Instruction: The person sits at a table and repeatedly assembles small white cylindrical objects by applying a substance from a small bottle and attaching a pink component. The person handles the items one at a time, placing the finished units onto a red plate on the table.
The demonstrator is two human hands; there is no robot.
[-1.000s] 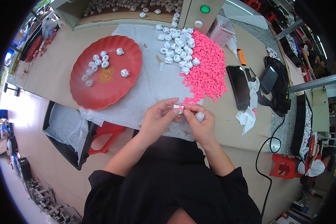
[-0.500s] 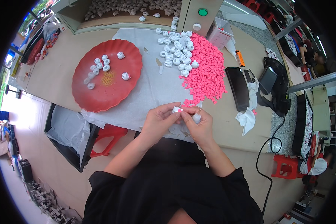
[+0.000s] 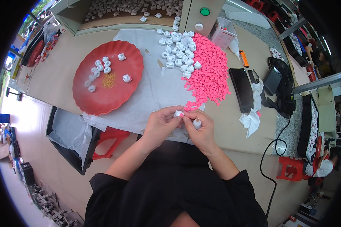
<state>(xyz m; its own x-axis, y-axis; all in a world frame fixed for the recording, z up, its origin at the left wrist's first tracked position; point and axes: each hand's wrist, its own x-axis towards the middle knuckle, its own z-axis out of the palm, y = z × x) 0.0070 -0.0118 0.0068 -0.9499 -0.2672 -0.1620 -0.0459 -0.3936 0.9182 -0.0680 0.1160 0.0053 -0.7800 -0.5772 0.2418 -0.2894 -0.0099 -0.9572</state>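
My left hand [image 3: 159,123] pinches a small white figure [image 3: 178,113] between thumb and fingertips. Against its lower right side sits a little pink piece [image 3: 182,114], touched by the fingertips of my right hand [image 3: 204,134]. Tucked within the right hand's fingers is a small white bottle [image 3: 196,124] with a narrow tip. Just beyond both hands spreads a heap of pink pieces [image 3: 208,70], with many similar white figures [image 3: 182,51] along its left side. A red scalloped plate [image 3: 117,96] to the left carries several more white figures.
White paper [image 3: 155,87] covers the middle of the table. On the right lie a black phone [image 3: 240,89], an orange lighter [image 3: 244,59] and crumpled tissue [image 3: 250,123]. An open-fronted cabinet [image 3: 132,26] stands at the back, a black bin [image 3: 88,151] at left.
My right hand has turned slightly, and the bottle in it has shifted a little left and down. The left hand still holds the white figure in nearly the same place.
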